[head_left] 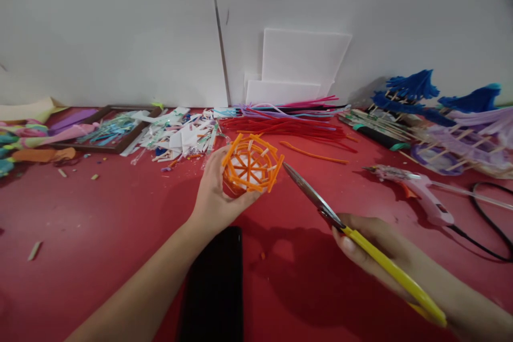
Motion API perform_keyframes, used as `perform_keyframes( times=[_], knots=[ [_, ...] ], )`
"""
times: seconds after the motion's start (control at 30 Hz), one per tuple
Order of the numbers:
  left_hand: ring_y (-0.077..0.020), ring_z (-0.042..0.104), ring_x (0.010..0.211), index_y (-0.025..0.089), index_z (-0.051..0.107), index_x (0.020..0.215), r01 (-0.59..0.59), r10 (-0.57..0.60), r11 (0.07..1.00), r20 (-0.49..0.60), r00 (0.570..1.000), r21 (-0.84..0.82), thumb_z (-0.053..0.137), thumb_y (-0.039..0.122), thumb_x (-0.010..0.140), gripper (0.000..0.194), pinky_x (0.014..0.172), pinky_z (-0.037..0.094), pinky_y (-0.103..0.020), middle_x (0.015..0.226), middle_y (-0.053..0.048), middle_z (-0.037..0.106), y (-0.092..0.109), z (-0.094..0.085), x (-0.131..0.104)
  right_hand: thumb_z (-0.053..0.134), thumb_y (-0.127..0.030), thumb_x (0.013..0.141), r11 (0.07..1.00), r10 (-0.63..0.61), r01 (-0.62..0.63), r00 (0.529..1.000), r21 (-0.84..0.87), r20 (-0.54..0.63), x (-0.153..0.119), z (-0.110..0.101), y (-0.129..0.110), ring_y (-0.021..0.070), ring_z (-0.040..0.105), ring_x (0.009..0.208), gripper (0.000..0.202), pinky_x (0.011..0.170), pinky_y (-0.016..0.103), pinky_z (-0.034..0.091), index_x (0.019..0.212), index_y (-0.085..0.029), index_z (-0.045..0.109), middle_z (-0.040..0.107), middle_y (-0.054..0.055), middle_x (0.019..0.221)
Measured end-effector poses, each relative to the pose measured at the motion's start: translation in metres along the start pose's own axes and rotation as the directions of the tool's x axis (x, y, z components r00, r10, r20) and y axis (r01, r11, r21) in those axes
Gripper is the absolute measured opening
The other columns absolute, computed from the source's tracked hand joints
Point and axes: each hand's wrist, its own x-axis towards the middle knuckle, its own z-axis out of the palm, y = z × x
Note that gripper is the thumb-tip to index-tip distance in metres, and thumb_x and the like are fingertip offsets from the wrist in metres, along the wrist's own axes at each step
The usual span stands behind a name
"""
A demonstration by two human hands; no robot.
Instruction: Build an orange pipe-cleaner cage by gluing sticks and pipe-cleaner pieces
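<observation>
My left hand (218,184) is wrapped round a small orange pipe-cleaner basket (252,163), raised over the red table. Its top ring has several sides, with spokes crossing inside and short pale sticks between the rings. In my right hand (366,243) is a pair of scissors with yellow handles (395,272). The blades look closed, and their tip points at the right edge of the orange basket, a small gap away. A tiny orange scrap (263,256) lies on the table below.
A dark phone (216,283) lies in front of me. At right are a pink glue gun (417,189) with its cord and blue and lilac stick models (412,93). Red pipe cleaners (280,131), an orange pipe cleaner (315,154) and white scraps (184,136) lie toward the wall.
</observation>
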Motion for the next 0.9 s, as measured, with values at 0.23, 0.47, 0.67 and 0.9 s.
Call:
perform_keyframes(
  times=[0.23,0.47,0.67,0.9],
  knots=[
    [-0.0371,0.045,0.139,0.027,0.04,0.141,-0.09,0.087,0.994,0.05,0.995,0.062,0.081,0.044,0.072,0.082,0.115,0.035,-0.063,0.143,-0.015,0.051,-0.003,-0.002,0.0,0.037,-0.074,0.09,0.994,0.083,-0.09,0.99,0.062,0.111,0.001,-0.001,-0.008,0.0111,0.028,0.058,0.056,0.052,0.026,0.025,0.071,-0.021,0.043,0.032,-0.005,0.064],
    [-0.0367,0.048,0.135,0.028,0.036,0.143,-0.195,0.19,0.973,0.054,0.98,0.122,0.084,0.054,0.067,0.093,0.112,0.04,-0.06,0.141,-0.015,0.049,-0.001,0.0,0.003,0.044,-0.07,0.088,0.995,0.061,-0.068,0.993,0.07,0.096,0.002,0.001,-0.005,0.011,0.025,0.055,0.051,0.049,0.026,0.021,0.071,-0.022,0.046,0.03,-0.006,0.062],
    [-0.0365,0.051,0.132,0.027,0.033,0.144,-0.27,0.269,0.94,0.031,0.963,0.21,0.085,0.061,0.062,0.103,0.109,0.045,-0.058,0.137,-0.015,0.051,0.005,0.002,0.004,0.048,-0.07,0.086,0.995,0.101,-0.102,0.992,0.02,0.076,0.004,0.004,-0.004,0.0104,0.027,0.054,0.051,0.049,0.026,0.021,0.069,-0.022,0.044,0.032,-0.006,0.059],
    [-0.034,0.059,0.122,0.033,0.041,0.136,-0.092,0.088,0.994,0.057,0.994,0.063,0.089,0.052,0.061,0.09,0.104,0.052,-0.052,0.133,-0.009,0.056,0.018,0.004,0.002,0.045,-0.071,0.087,0.998,0.065,-0.065,0.995,-0.007,0.073,0.001,0.006,-0.004,0.0101,0.03,0.054,0.053,0.049,0.026,0.022,0.069,-0.021,0.045,0.037,-0.005,0.059]
  ],
)
